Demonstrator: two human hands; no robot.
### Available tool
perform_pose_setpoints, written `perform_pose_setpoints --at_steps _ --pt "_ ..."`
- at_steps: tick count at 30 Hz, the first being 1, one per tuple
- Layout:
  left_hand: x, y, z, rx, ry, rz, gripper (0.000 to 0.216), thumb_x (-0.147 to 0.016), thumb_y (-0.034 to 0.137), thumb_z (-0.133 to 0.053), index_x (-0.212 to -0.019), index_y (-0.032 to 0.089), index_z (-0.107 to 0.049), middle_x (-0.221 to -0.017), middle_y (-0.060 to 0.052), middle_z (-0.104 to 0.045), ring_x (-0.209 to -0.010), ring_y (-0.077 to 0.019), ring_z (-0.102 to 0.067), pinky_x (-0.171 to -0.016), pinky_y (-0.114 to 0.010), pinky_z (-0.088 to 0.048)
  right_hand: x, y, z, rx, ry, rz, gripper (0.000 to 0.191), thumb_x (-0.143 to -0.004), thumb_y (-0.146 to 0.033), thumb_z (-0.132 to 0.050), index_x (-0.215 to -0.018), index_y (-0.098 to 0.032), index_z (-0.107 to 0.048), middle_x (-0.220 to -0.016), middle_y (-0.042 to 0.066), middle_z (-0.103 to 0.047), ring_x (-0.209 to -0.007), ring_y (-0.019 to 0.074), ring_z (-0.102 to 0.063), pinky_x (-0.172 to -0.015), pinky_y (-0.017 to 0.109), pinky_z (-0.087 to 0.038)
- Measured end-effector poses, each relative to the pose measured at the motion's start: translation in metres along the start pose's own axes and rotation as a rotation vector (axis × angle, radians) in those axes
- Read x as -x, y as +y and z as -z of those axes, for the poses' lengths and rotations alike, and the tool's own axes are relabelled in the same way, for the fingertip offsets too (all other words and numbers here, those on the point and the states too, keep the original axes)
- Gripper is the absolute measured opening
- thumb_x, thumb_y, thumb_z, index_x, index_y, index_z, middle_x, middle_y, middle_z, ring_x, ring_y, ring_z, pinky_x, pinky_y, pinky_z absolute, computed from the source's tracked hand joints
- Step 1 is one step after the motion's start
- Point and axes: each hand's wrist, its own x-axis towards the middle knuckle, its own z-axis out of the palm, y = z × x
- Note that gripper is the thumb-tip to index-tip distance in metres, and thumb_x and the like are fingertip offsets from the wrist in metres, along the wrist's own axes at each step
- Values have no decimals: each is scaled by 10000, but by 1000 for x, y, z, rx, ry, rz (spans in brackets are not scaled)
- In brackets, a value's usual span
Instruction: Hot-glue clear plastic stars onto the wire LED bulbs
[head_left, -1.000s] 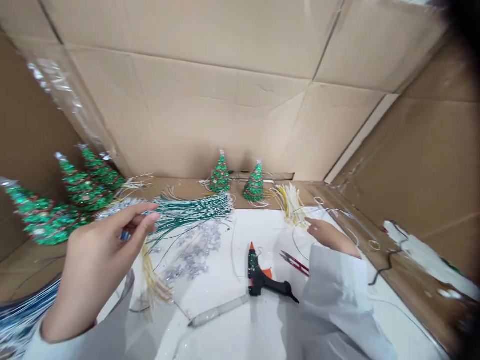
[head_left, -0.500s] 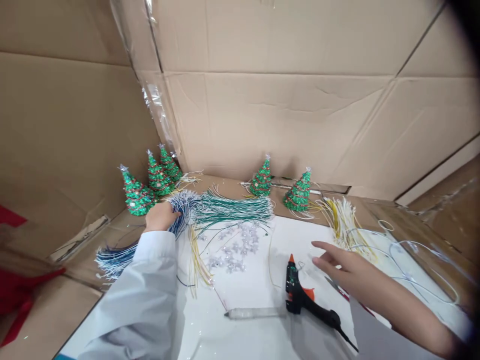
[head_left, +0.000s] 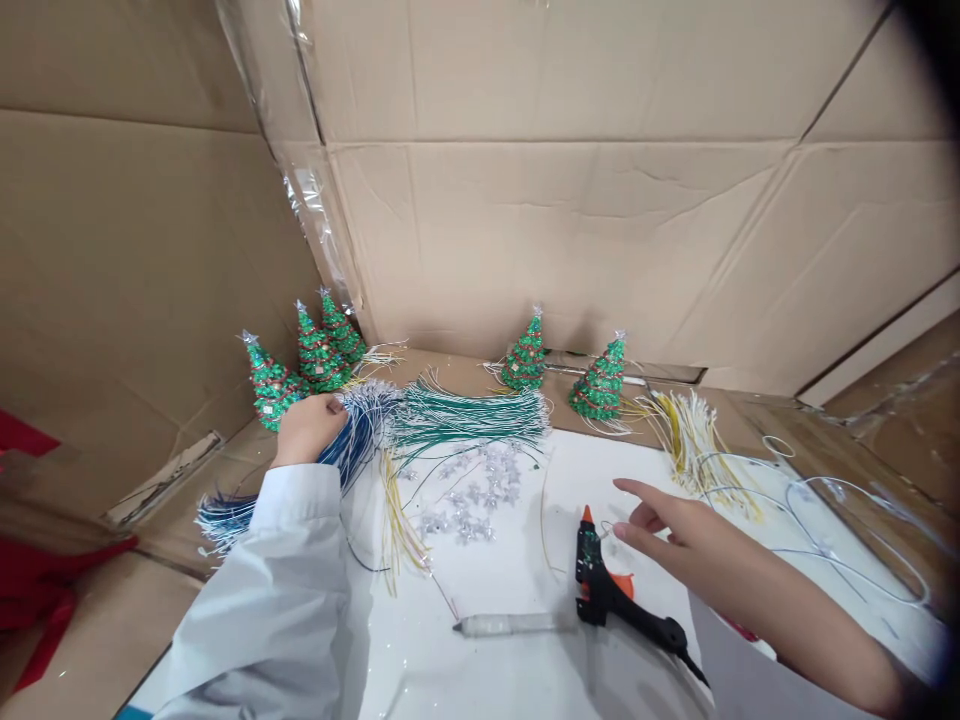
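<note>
Left of centre, the left hand [head_left: 306, 430] curls its fingers at the blue wires [head_left: 354, 440]; whether they grip any, I cannot tell. Lower right, the right hand [head_left: 679, 520], fingers parted, hovers near the glue gun [head_left: 598, 592]. The pale square [head_left: 268, 410] on the leftmost tree [head_left: 271, 386] is unreadably small.

Craft workshop station, enclosed by cardboard walls [head_left: 562, 220]; evidenced by a glue gun [head_left: 596, 590], bundled blue wires [head_left: 352, 440], green wires [head_left: 472, 415] and loose star-shaped pieces [head_left: 465, 525] about a white surface [head_left: 450, 680], with 5 small decorated trees [head_left: 600, 380] around its far side
</note>
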Motion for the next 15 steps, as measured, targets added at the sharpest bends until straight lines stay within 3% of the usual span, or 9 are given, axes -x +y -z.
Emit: perform_pose_setpoints --at_steps 7,12,15 --pt "25 -1 43 187 68 15 342 -792 425 -417 -744 155 -621 -778 -62 -675 -790 -223 -605 -630 -263 -388 4 8 4 -30 8 -3 607 -820 -503 -408 -1318 -157 -424 -973 86 -664 -803 224 -638 -678 298 -468" --pt "29 3 43 393 470 231 301 -769 328 -475 -947 136 -623 -890 -59 -662 -876 -213 -598 -771 -296 -419 6 -5 11 -13 -13 -14 562 -854 -459 -373 -1325 -156 -414 -1011 97 -654 -844 228 -638 -732 312 -462" --pt "27 8 39 539 597 195 229 -743 268 -511 -906 139 -608 -894 -49 -644 -879 -203 -588 -842 -326 -415 -2 -24 1 67 -25 63 508 -862 -394 -389 -1291 -129 -457 -1048 136 -640 -954 249 -607 -807 335 -435"
